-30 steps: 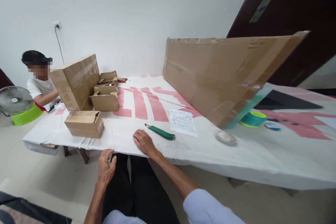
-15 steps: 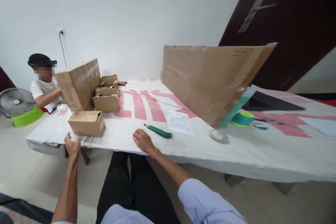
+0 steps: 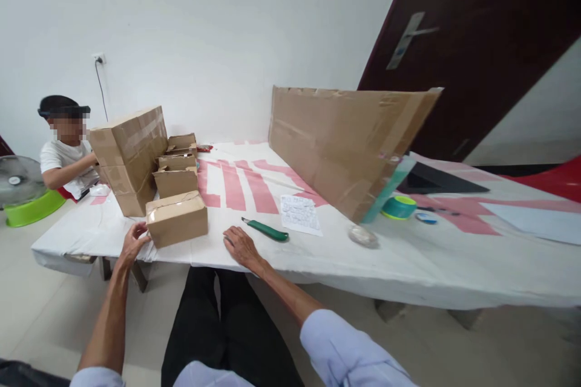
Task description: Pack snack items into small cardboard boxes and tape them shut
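Observation:
My left hand [image 3: 133,243] grips the left end of a small brown cardboard box [image 3: 178,219] that lies near the front edge of the white-covered table [image 3: 408,266]. My right hand [image 3: 239,246] rests flat on the cloth, fingers spread, holding nothing. A green utility knife [image 3: 265,230] lies just beyond my right hand. A printed sheet of paper [image 3: 300,215] lies to the right of the knife.
Stacked cardboard boxes [image 3: 131,154] stand at the back left, with another person [image 3: 63,148] seated behind them. A large upright cardboard sheet [image 3: 345,139] crosses the middle. A teal tape roll [image 3: 398,207], a clear tape roll [image 3: 362,236], a fan [image 3: 18,178] and a dark door [image 3: 476,42] are around.
My left hand reached from my lap to the small box, took its left end and drew it right, toward me. My right hand stayed on the cloth.

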